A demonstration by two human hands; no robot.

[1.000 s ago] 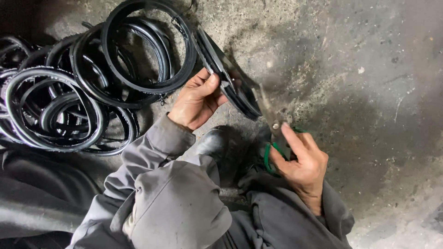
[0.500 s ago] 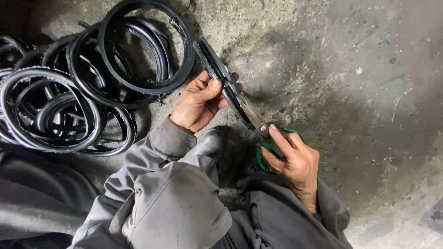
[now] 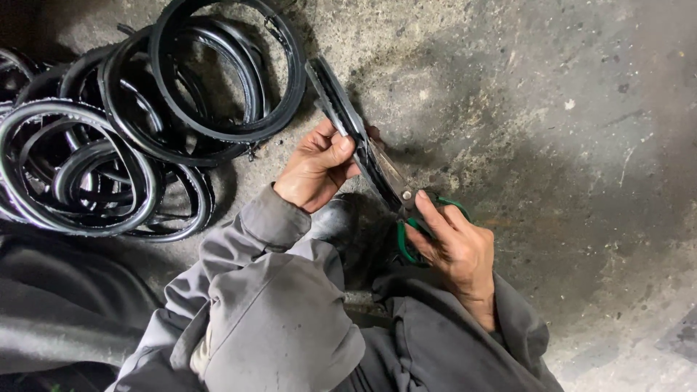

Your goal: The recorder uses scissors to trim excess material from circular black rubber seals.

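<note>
Head view: left hand [image 3: 316,168] pinches a black rubber ring [image 3: 335,101], thumb pressed over its edge. Right hand [image 3: 456,247] is closed round green-handled scissors [image 3: 406,207], blades lying against the ring just below the left grip. Left of that grip, a pile of black rings [image 3: 123,138] lies on the concrete floor [image 3: 566,131].

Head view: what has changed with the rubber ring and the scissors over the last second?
The rubber ring has turned more edge-on in the left hand. The scissors in the right hand have slid further up along it. Both grips are unchanged; the pile of rings on the concrete floor lies as before.
</note>
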